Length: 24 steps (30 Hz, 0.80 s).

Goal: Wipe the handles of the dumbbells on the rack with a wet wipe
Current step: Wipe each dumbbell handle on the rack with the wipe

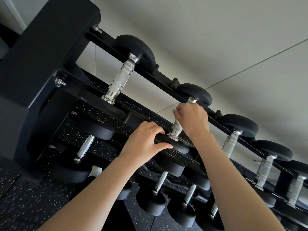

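On the top row of the rack (50, 55), the right hand (191, 119) clasps a white wet wipe (176, 122) around the chrome handle (175, 132) of the second dumbbell (179, 148). The left hand (143, 139) grips its near black head. Wiping looks mid-course: neighbouring handles (230, 144) and the lower rows (86, 145) probably remain, though none shows whether it is already clean.

dumbbells (120, 77) on rack (41, 55) top tier | lower dumbbells (85, 147) beneath | wall (216, 39) behind
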Each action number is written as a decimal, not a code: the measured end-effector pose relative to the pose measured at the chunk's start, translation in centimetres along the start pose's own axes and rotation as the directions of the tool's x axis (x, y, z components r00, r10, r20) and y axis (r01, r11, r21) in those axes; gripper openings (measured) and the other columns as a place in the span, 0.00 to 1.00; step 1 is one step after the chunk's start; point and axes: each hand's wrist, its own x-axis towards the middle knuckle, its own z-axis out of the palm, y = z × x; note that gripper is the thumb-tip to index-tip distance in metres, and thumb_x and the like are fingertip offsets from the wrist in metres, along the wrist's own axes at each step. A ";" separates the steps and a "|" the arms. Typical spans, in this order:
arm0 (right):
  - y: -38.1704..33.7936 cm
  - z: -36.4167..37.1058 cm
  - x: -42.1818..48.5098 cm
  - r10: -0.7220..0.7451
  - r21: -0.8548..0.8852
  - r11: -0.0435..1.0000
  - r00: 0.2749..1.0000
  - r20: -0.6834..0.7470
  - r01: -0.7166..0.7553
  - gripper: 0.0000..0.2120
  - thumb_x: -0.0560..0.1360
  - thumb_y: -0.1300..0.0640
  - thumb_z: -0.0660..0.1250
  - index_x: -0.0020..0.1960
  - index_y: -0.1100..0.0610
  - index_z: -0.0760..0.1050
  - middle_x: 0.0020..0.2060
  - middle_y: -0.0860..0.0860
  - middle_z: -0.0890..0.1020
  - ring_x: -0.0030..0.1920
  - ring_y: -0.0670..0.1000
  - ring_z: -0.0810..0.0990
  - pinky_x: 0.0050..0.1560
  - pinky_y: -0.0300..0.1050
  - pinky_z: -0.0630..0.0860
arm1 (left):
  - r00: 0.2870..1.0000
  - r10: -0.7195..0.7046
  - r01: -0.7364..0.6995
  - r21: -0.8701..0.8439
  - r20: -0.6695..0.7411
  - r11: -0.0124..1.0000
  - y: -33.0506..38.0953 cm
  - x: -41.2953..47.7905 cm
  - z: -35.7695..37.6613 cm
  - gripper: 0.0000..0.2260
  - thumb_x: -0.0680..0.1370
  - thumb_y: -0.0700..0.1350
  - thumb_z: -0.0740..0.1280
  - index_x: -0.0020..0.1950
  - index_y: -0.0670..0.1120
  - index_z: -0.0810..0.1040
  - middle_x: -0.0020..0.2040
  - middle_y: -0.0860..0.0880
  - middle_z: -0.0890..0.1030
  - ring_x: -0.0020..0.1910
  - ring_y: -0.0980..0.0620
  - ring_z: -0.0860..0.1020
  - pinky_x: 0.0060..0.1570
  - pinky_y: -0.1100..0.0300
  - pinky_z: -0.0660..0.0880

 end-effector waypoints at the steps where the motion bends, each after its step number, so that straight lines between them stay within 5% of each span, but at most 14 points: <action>1: 0.3 0.0 0.3 0.007 0.001 1.000 0.999 -0.032 -0.007 0.14 0.79 0.50 0.59 0.50 0.57 0.79 0.38 0.55 0.82 0.38 0.58 0.80 0.34 0.43 0.68 | 1.000 0.004 -0.004 0.003 0.000 1.000 0.0 0.0 0.0 0.21 0.69 0.61 0.70 0.55 0.49 0.78 0.50 0.57 0.76 0.49 0.61 0.66 0.50 0.60 0.72; 7: 2.2 1.2 1.0 0.100 0.228 0.974 0.929 -0.357 -0.017 0.12 0.78 0.50 0.63 0.48 0.57 0.81 0.35 0.53 0.82 0.32 0.58 0.79 0.31 0.47 0.76 | 1.000 0.012 -0.012 0.009 0.012 1.000 -0.1 0.1 -0.1 0.21 0.70 0.62 0.70 0.56 0.50 0.78 0.51 0.57 0.76 0.50 0.61 0.66 0.51 0.60 0.72; 12: 1.8 2.4 -0.2 0.177 0.342 0.940 0.864 -0.472 -0.006 0.08 0.76 0.54 0.67 0.45 0.59 0.80 0.38 0.52 0.81 0.37 0.54 0.78 0.31 0.43 0.73 | 0.999 0.021 -0.021 0.019 0.027 1.000 -0.2 0.2 -0.2 0.20 0.70 0.62 0.69 0.55 0.50 0.78 0.50 0.57 0.76 0.50 0.61 0.67 0.51 0.60 0.71; 19: 2.3 3.8 -3.2 0.291 0.536 0.842 0.894 -0.341 -0.070 0.10 0.77 0.59 0.64 0.39 0.60 0.68 0.30 0.50 0.70 0.28 0.48 0.66 0.28 0.38 0.62 | 0.998 0.031 -0.034 0.049 0.062 0.998 0.0 0.4 -0.4 0.20 0.70 0.61 0.69 0.55 0.49 0.78 0.50 0.56 0.76 0.51 0.59 0.68 0.50 0.62 0.70; 24: 1.4 3.8 -5.6 0.339 0.706 0.693 0.930 -0.146 -0.142 0.10 0.78 0.58 0.63 0.40 0.57 0.66 0.26 0.46 0.69 0.25 0.45 0.65 0.28 0.34 0.66 | 0.993 0.058 -0.069 0.103 0.103 0.992 0.2 0.7 -0.7 0.20 0.70 0.61 0.68 0.55 0.49 0.78 0.50 0.56 0.76 0.51 0.58 0.69 0.51 0.60 0.71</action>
